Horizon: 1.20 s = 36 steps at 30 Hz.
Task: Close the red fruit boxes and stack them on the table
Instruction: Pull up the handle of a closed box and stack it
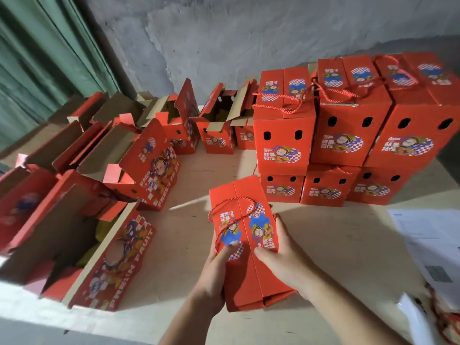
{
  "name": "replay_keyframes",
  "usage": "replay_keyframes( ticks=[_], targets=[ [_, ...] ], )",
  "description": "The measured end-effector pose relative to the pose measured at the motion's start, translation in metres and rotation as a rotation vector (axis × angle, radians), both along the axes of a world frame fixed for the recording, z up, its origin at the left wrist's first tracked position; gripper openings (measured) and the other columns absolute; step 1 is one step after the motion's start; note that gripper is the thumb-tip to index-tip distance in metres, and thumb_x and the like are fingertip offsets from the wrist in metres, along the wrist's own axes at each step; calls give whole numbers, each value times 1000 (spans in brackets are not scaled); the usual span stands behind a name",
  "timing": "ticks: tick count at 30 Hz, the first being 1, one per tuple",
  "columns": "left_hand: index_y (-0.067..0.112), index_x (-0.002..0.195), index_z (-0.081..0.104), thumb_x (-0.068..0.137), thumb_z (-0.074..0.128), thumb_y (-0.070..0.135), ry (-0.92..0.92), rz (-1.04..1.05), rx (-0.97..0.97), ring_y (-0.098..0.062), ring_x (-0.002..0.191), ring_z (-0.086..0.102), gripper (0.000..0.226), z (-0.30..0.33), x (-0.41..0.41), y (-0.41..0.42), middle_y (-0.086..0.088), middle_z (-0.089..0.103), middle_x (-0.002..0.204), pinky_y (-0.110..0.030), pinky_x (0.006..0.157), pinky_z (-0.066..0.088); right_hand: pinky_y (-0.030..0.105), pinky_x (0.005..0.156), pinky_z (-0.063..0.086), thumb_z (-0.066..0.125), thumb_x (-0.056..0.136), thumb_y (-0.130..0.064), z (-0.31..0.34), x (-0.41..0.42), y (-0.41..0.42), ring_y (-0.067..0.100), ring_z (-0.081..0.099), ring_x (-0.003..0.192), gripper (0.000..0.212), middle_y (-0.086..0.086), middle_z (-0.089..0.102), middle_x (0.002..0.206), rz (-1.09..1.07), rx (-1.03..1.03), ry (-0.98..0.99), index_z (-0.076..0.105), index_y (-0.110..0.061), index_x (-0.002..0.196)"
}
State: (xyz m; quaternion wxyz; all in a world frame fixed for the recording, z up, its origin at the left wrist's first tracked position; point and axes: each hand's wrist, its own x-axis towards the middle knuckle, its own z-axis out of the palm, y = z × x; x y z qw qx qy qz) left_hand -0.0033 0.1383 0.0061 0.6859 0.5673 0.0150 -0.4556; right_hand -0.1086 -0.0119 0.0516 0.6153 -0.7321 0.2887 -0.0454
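Along the left edge of the desk (pixel 194 168) lie the open red boxes (pixel 104 247), flaps up, brown cardboard inside showing; the nearest one reads "FRESH FRUIT" along its side. Behind them, further open boxes (pixel 216 130) stand in a row near the grey wall (pixel 224 33), with a green curtain (pixel 37 58) at far left.

Near the middle, close to the camera, the closed red box (pixel 245 247) is held between both hands, its two top flaps meeting along a centre seam and a red cord handle (pixel 231 215) looped over the top. The left hand (pixel 214 275) grips the box's left side, its thumb lying across the left flap and its fingers curled around the side, out of sight. The right hand (pixel 286 255) clasps the right side, thumb pressed on the right flap, fingers (pixel 280 220) wrapped along the right edge. Whether the box rests on the desk or is lifted, I cannot tell.

To the right, the stacked closed boxes (pixel 348 135) stand two high, three across, beside the wall. At far right lie white papers (pixel 428 245).
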Motion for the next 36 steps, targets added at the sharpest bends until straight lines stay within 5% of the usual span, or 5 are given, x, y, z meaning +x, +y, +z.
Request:
replay_keyframes(
  ticks=[4, 17, 29, 32, 36],
  targets=[
    [19, 137, 63, 93, 73, 22, -8, 31, -34, -40, 116, 70, 45, 10, 13, 7, -20, 70, 129, -43, 84, 61, 32, 109, 48, 68, 96, -21, -3, 8, 18, -7, 59, 119, 75, -23, 59, 137, -62, 22, -14, 28, -42, 155],
    [16, 135, 63, 82, 79, 21, 2, 5, -47, -39, 114, 71, 55, 6, 105, -3, -22, 71, 127, -44, 88, 60, 33, 112, 46, 69, 93, -17, -12, 100, 11, -8, 57, 123, 73, -28, 60, 136, -79, -14, 11, 35, -47, 151],
    [19, 153, 44, 107, 56, 20, -390, -86, 116, -7, 119, 66, 47, -23, 270, -130, 1, 69, 133, -31, 108, 51, 44, 127, 17, 70, 85, -19, -38, 254, -31, 32, 24, 155, 76, 6, 30, 166, -1, -819, 177, 43, -13, 156],
    [28, 147, 53, 105, 48, 45, -453, -142, 102, -3, 114, 69, 46, -40, 255, -117, 10, 74, 122, -31, 105, 52, 44, 118, 27, 52, 84, -20, -60, 248, -22, 29, 40, 149, 68, 9, 40, 161, 107, -1098, 281, 51, -11, 151],
    [26, 151, 49, 111, 42, 29, -507, -164, 52, -6, 117, 68, 40, -44, 277, -145, 7, 72, 128, -27, 101, 52, 42, 118, 34, 37, 93, -19, -70, 262, -48, 24, 40, 149, 61, 6, 41, 161, 82, -1207, 289, 50, -13, 152]
  ],
)
